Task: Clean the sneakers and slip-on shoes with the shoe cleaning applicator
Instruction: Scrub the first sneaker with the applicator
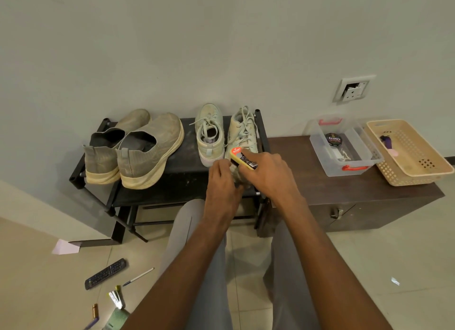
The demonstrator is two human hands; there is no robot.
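Two grey slip-on shoes (145, 149) stand on the left of a black shoe rack (182, 179), heels toward me. Two pale laced sneakers sit on its right side: the left sneaker (209, 133) and the right sneaker (242, 130). My right hand (268, 174) grips the shoe cleaning applicator (242, 158), a yellow bar with an orange end, against the heel of the right sneaker. My left hand (221, 187) curls its fingers round the same sneaker's heel just below the applicator. The heel itself is mostly hidden by both hands.
A dark wooden cabinet (344, 199) stands right of the rack, bearing a clear plastic box (344, 168) with a polish tin (333, 140) and a beige basket (418, 174). On the floor at lower left lie a remote (105, 273), a pen (138, 276) and small items.
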